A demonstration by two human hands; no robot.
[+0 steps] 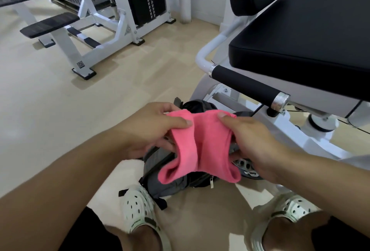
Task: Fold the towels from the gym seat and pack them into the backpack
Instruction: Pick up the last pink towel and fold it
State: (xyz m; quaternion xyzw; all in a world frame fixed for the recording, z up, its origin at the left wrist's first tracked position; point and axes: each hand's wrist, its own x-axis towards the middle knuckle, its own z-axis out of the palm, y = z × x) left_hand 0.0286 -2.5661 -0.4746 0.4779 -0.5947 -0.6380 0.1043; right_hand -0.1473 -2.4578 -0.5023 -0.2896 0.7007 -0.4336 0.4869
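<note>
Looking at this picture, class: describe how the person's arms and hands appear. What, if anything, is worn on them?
Both forearms are bare up to the picture's edge, with no sleeves showing. The left hand and right hand wear no gloves, and no rings, watch or bracelets can be seen. The thumbnails are short and plain, without polish.

A folded towel (pixel 202 146) is hanging between the left hand (pixel 149 130) and the right hand (pixel 258 146) — directly above a backpack (pixel 170 178) lying on the floor (pixel 60 110). Two clogs (pixel 138 208) are standing nearer the camera, either side of the backpack's near end. The gym seat (pixel 304 36) is sitting behind and to the right — a weight-stack machine (pixel 124 16) is standing far left behind.
</note>
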